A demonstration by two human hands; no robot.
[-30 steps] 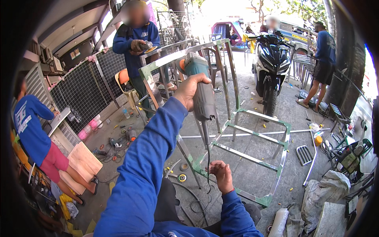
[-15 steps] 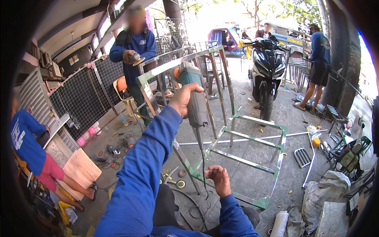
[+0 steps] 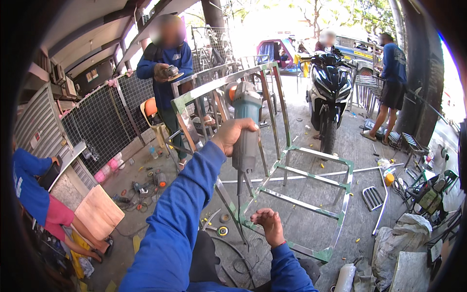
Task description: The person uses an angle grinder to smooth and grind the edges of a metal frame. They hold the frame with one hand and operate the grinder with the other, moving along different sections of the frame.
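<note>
My left hand (image 3: pixel 236 135) is wrapped around the grey-and-teal body of an angle grinder (image 3: pixel 246 143). The grinder stands nearly upright, its orange disc (image 3: pixel 232 92) close to the top rail of a metal chair frame (image 3: pixel 303 198); whether they touch I cannot tell. Bare shiny metal and green patches at the joints mark the frame. From the grinder's lower end a dark power cord (image 3: pixel 240 199) hangs down. My right hand (image 3: pixel 269 226) is empty beside the frame's lower near corner, palm up with fingers loosely curled and apart.
A co-worker (image 3: pixel 170 63) beyond the frame holds another grinder (image 3: pixel 171 72). Another person stands left by a plywood board (image 3: pixel 99 211), a third far right. A motorcycle (image 3: pixel 330 97) is parked ahead. Discs, tools and cords (image 3: pixel 236 248) litter the floor; sacks (image 3: pixel 401 241) lie right.
My left hand has brought the grinder down and to the right, its disc shifting right along the top rail. The cord hangs straighter. My right hand has barely moved.
</note>
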